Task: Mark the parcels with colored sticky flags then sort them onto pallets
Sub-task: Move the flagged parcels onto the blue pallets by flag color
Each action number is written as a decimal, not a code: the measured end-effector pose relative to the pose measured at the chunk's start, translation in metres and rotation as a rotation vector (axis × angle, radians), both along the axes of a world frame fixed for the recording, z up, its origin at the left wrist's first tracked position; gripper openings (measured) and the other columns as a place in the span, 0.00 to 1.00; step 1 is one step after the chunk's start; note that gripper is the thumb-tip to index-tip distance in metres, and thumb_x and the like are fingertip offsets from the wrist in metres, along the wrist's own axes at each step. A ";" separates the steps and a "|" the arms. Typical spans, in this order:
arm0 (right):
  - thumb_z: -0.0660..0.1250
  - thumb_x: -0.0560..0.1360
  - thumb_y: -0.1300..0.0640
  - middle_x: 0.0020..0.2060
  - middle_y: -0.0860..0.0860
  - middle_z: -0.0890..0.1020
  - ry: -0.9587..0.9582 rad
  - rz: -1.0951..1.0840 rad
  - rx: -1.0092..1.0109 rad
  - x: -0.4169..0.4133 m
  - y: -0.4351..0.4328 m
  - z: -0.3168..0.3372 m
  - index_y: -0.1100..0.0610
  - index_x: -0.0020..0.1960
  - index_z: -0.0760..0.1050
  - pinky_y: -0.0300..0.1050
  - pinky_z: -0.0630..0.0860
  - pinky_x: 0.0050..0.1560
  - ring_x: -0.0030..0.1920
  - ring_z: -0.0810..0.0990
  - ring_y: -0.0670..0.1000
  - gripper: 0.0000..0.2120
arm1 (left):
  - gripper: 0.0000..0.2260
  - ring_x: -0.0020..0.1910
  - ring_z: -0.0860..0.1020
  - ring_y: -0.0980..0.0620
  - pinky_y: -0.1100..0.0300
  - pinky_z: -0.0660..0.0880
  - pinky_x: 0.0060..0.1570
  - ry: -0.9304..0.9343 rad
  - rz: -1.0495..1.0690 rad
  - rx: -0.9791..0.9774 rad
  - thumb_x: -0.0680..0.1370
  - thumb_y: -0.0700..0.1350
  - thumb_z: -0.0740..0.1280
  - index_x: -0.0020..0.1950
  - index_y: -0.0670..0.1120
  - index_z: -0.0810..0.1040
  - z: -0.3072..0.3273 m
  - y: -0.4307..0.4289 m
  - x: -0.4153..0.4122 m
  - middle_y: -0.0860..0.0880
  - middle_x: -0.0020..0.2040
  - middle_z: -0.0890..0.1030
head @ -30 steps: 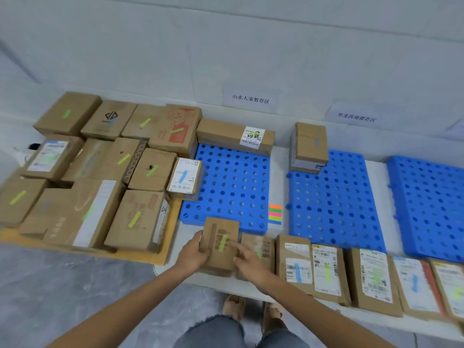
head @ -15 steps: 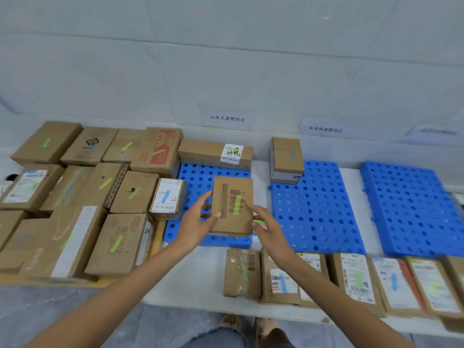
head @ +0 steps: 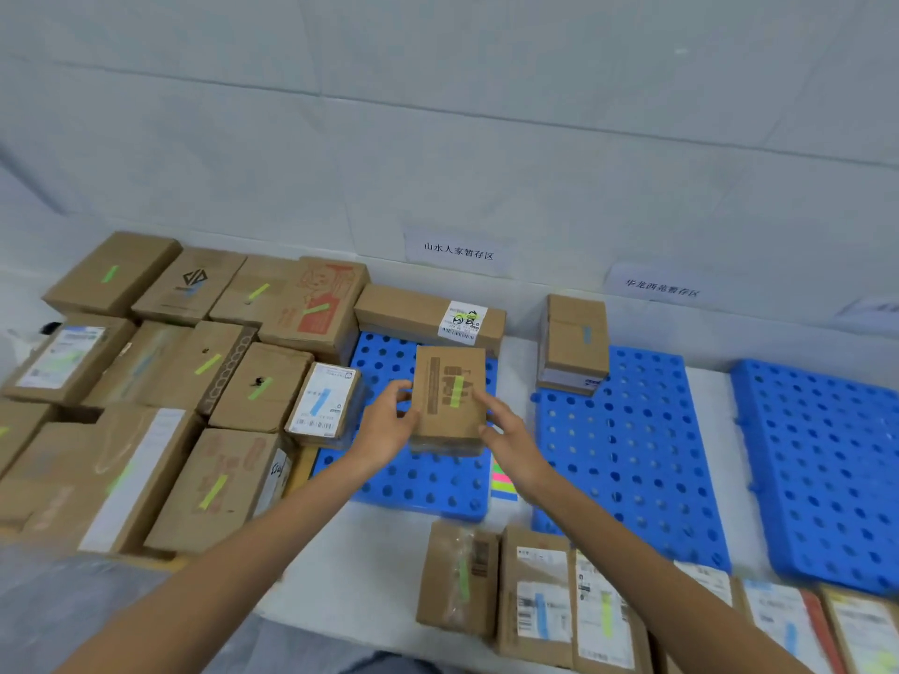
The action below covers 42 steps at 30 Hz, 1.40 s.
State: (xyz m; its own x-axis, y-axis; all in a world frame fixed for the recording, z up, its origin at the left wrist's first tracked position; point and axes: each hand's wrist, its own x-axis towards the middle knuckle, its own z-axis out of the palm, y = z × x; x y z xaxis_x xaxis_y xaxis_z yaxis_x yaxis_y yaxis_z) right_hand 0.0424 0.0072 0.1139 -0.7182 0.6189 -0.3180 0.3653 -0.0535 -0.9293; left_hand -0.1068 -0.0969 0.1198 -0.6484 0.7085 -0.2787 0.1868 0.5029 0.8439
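Observation:
A small brown parcel (head: 450, 398) with a yellow-green flag on top is over the left blue pallet (head: 413, 479), near its far right part. My left hand (head: 384, 428) grips its left side and my right hand (head: 508, 430) holds its right side. Whether it touches the pallet I cannot tell. Behind it a long brown box (head: 428, 316) with a white label lies at the pallet's far edge. A pad of colored sticky flags (head: 503, 484) lies between the left and the middle blue pallet (head: 632, 459).
A tall flagged box (head: 574, 342) stands on the middle pallet's far left corner. A third blue pallet (head: 827, 469) lies right. Several flagged cartons (head: 146, 381) fill a wooden board at left. A row of labelled parcels (head: 559, 595) lines the table's near edge.
Both hands lifted the small parcel from the row at the near edge and carried it forward over the left blue pallet, toward the long box at the back.

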 end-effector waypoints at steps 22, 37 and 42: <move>0.56 0.74 0.77 0.70 0.52 0.66 -0.029 -0.171 0.129 -0.181 0.014 -0.062 0.55 0.72 0.63 0.33 0.69 0.62 0.70 0.66 0.51 0.30 | 0.17 0.58 0.73 0.54 0.67 0.72 0.51 -0.112 -0.054 0.000 0.79 0.36 0.60 0.68 0.43 0.68 -0.041 0.037 -0.182 0.52 0.59 0.73; 0.57 0.75 0.75 0.66 0.51 0.70 -0.090 -0.230 0.127 -0.202 0.029 -0.069 0.55 0.71 0.65 0.31 0.75 0.47 0.61 0.70 0.46 0.28 | 0.30 0.56 0.73 0.55 0.70 0.71 0.47 -0.099 -0.319 -0.138 0.78 0.34 0.62 0.77 0.48 0.54 -0.057 0.044 -0.207 0.51 0.68 0.71; 0.55 0.75 0.75 0.67 0.54 0.69 -0.152 -0.206 0.122 -0.200 0.021 -0.074 0.56 0.71 0.65 0.27 0.74 0.40 0.60 0.71 0.48 0.27 | 0.44 0.71 0.62 0.47 0.52 0.69 0.65 0.145 -0.479 -0.337 0.73 0.36 0.70 0.77 0.51 0.42 -0.078 0.025 -0.193 0.49 0.75 0.57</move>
State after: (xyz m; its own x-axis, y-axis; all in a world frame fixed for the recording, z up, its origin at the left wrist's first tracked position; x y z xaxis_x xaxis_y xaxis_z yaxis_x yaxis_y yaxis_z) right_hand -0.1574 0.0286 0.0398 -0.5227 0.7875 -0.3267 0.4943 -0.0323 -0.8687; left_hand -0.3003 -0.0715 0.0416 -0.3265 0.8193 -0.4713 0.5598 0.5694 0.6020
